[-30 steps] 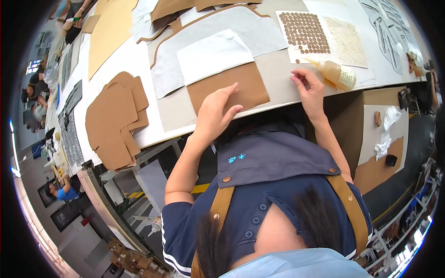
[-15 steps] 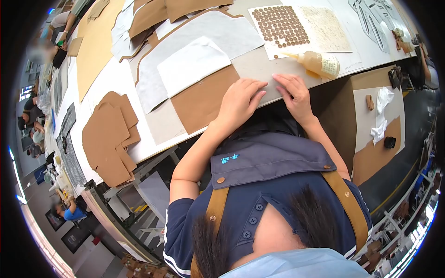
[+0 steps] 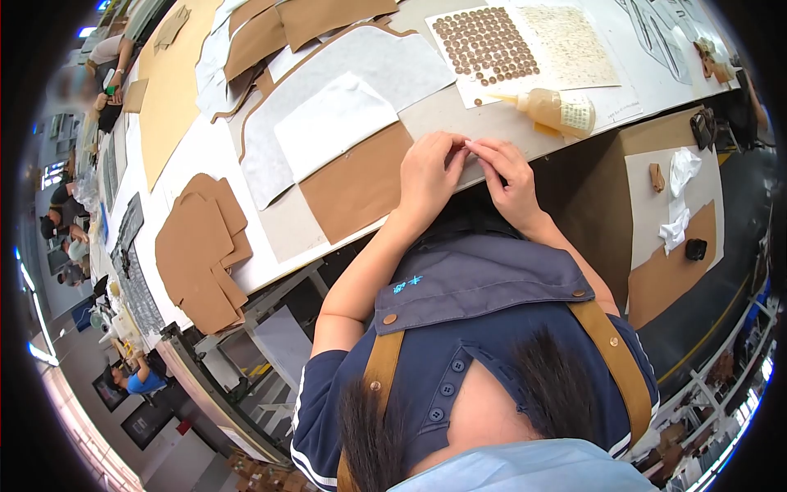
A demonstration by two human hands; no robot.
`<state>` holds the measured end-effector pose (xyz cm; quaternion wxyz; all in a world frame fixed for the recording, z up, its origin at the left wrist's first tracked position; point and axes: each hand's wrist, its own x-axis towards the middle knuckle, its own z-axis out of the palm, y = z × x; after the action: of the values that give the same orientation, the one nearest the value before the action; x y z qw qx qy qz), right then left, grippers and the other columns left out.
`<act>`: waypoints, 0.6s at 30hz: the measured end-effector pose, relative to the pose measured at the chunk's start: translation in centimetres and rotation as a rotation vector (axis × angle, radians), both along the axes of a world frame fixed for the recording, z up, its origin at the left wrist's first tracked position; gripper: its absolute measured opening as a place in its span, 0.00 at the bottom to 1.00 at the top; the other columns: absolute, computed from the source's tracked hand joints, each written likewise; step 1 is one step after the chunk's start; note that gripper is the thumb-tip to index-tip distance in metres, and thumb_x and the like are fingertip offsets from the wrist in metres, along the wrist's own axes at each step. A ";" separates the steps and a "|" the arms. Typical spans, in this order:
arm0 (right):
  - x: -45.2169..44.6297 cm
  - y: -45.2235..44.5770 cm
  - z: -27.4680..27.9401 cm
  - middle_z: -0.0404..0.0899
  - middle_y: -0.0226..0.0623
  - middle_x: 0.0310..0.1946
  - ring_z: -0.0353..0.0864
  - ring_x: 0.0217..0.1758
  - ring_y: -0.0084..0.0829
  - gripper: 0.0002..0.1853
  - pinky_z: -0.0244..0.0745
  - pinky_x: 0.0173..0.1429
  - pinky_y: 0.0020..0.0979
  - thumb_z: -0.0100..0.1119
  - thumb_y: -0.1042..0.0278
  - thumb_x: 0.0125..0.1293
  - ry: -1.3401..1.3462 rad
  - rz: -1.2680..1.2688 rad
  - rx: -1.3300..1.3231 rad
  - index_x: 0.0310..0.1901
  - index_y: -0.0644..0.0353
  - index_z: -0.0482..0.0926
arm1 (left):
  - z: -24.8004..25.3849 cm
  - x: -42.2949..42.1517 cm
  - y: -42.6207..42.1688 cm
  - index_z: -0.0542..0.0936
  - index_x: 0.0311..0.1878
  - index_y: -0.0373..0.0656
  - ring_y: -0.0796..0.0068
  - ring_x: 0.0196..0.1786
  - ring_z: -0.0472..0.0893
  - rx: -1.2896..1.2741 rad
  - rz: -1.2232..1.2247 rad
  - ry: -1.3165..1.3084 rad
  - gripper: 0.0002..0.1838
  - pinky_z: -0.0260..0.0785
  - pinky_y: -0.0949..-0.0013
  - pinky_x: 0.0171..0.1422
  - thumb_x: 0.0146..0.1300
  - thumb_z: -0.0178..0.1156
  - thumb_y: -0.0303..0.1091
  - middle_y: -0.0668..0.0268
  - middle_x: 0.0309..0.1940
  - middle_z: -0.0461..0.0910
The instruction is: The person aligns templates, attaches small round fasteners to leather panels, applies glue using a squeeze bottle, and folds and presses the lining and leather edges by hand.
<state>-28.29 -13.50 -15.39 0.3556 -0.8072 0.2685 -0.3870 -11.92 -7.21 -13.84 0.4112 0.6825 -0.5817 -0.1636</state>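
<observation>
My left hand [image 3: 429, 174] and my right hand [image 3: 510, 182] meet at the fingertips over the front edge of the table. Both are closed in a pinch, and whatever lies between the fingers is too small to make out. Left of my left hand lies a brown panel [image 3: 357, 184] with a white sheet [image 3: 332, 127] over its upper part. Beyond my right hand a glue bottle [image 3: 566, 112] with a pointed nozzle rests on its side. Farther back, small brown round discs [image 3: 485, 41] sit in rows on a white card.
A speckled card [image 3: 566, 45] lies right of the discs. Brown cut pieces [image 3: 197, 254] are stacked at the left, and a large pale grey panel [image 3: 410, 70] lies behind. On a lower surface at right are crumpled white tissues [image 3: 682, 168]. Several people work far left.
My hands were apart with fingers loosely spread; now they have come together, fingertips touching in a pinch. The view has shifted slightly.
</observation>
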 end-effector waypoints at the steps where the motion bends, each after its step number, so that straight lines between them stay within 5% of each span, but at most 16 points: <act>1: 0.0 0.0 0.0 0.84 0.42 0.50 0.82 0.51 0.43 0.20 0.78 0.54 0.39 0.62 0.85 0.63 -0.009 0.001 -0.019 0.57 0.61 0.84 | -0.2 0.0 0.1 0.87 0.45 0.41 0.62 0.38 0.85 0.007 0.017 0.006 0.07 0.76 0.63 0.44 0.64 0.69 0.28 0.60 0.38 0.87; 5: -1.6 -1.0 0.7 0.84 0.42 0.51 0.82 0.54 0.45 0.20 0.77 0.57 0.40 0.63 0.84 0.63 0.066 -0.119 -0.077 0.57 0.60 0.84 | -0.3 0.2 0.3 0.89 0.45 0.41 0.72 0.32 0.83 0.052 0.019 0.149 0.07 0.75 0.68 0.39 0.65 0.69 0.28 0.62 0.36 0.87; 7: -3.0 -3.5 1.7 0.80 0.41 0.58 0.75 0.64 0.46 0.23 0.68 0.70 0.45 0.67 0.78 0.62 0.170 -0.306 -0.364 0.61 0.56 0.82 | -0.3 0.2 0.3 0.89 0.45 0.42 0.75 0.30 0.82 0.052 0.033 0.145 0.06 0.74 0.71 0.38 0.65 0.69 0.28 0.63 0.36 0.87; 10: -3.9 -6.2 4.1 0.76 0.39 0.64 0.70 0.69 0.43 0.29 0.64 0.74 0.45 0.72 0.72 0.60 0.466 -0.561 -0.552 0.65 0.55 0.79 | -0.1 0.0 0.1 0.88 0.47 0.41 0.77 0.29 0.81 0.044 0.000 0.122 0.07 0.74 0.71 0.37 0.67 0.67 0.27 0.64 0.35 0.87; 13: -6.2 -8.3 3.0 0.73 0.36 0.68 0.67 0.72 0.42 0.35 0.62 0.76 0.42 0.76 0.68 0.57 0.555 -0.364 -0.427 0.69 0.54 0.76 | 0.1 -0.7 -0.4 0.86 0.49 0.39 0.80 0.34 0.81 0.156 -0.036 0.346 0.08 0.73 0.73 0.41 0.69 0.64 0.26 0.64 0.39 0.88; 18: -6.8 -8.2 3.3 0.76 0.35 0.65 0.70 0.70 0.39 0.35 0.66 0.75 0.39 0.76 0.70 0.60 0.268 -0.335 -0.026 0.70 0.56 0.74 | -0.8 -1.3 -3.0 0.83 0.44 0.37 0.84 0.36 0.73 0.222 -0.190 0.836 0.12 0.67 0.77 0.43 0.69 0.49 0.23 0.71 0.34 0.79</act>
<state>-35.05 -21.69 -12.12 0.2372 -0.8001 0.4387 -0.3333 -13.23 -10.16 -14.64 0.5184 0.5411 -0.4046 -0.5242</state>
